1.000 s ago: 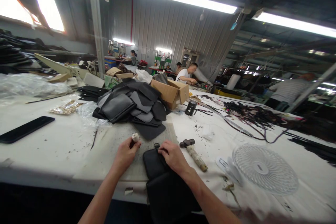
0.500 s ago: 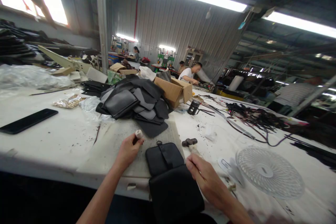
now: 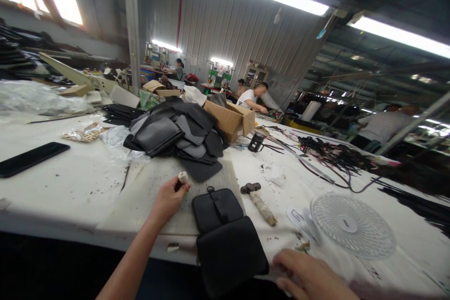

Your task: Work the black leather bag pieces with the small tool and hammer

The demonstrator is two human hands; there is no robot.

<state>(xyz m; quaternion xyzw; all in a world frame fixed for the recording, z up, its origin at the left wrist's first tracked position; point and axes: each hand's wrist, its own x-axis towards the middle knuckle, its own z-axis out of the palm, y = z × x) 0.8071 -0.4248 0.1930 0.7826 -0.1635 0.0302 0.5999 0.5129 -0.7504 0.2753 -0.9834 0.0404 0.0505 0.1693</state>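
In my left hand [image 3: 170, 199], closed above the table left of the pouch, is a short tool with a white-wrapped end [image 3: 183, 177]; its lower end is hidden by my fingers. A black flat pouch [image 3: 230, 248] lies opened out, its upper part with a strap and ring on the table, its lower part hanging over the front edge. To its right rests a hammer [image 3: 260, 201] with a wrapped handle. My right hand [image 3: 305, 274] is at the table's front edge, just right of the pouch's lower part, fingers loosely bent and apart, holding nothing visible.
Black cut pieces [image 3: 176, 131] are heaped behind my hands, beside a cardboard box [image 3: 228, 119]. A phone [image 3: 33, 158] lies left. On the right are a white fan [image 3: 353, 226] and a tangle of dark straps [image 3: 333, 153]. Co-workers [image 3: 251, 98] sit farther back.
My right hand has let go of the hammer, which now lies on the table, and has moved down and right to the front edge. My left hand still holds its tool.
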